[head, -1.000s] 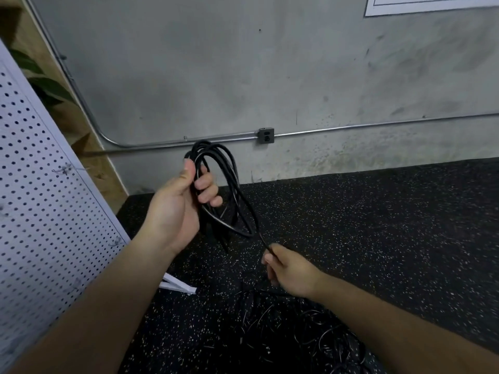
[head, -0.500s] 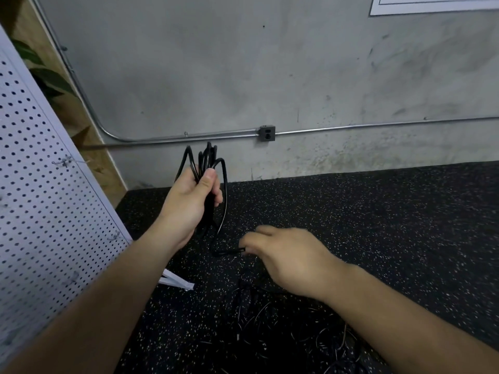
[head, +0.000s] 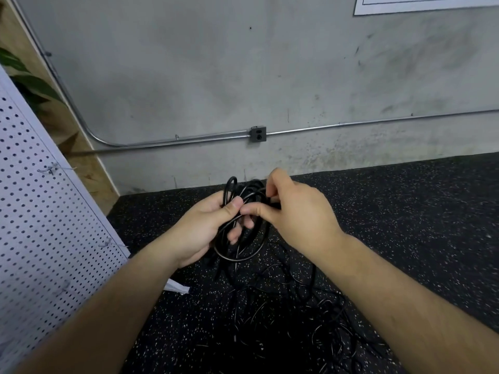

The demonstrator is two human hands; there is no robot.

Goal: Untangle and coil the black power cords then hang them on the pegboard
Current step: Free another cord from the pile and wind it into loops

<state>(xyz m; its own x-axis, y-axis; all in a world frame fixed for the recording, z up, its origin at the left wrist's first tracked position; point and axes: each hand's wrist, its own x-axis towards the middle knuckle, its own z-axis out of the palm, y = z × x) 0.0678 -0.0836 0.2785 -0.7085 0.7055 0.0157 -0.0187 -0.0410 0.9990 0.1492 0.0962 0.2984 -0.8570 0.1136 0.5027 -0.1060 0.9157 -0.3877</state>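
Observation:
My left hand [head: 208, 228] grips a coil of black power cord [head: 244, 248] held above the floor, thumb pressed over the loops. My right hand [head: 294, 211] meets it from the right and pinches a strand of the same cord at the top of the coil. A tangled pile of black cords [head: 291, 319] lies on the floor below my hands, and part of it runs up into the coil. The white pegboard [head: 40, 225] leans at the left, with small wire hooks [head: 51, 168] sticking out of it.
Speckled black rubber flooring [head: 405, 225] runs to a grey concrete wall. A metal conduit with an outlet box [head: 258, 134] crosses the wall low down. A white scrap [head: 176, 286] lies by the pegboard's base. Plant leaves [head: 24, 82] show at the upper left.
My right hand has risen from near the floor to the top of the coil and now pinches a strand there. The left hand has lowered and turned the coil toward the middle.

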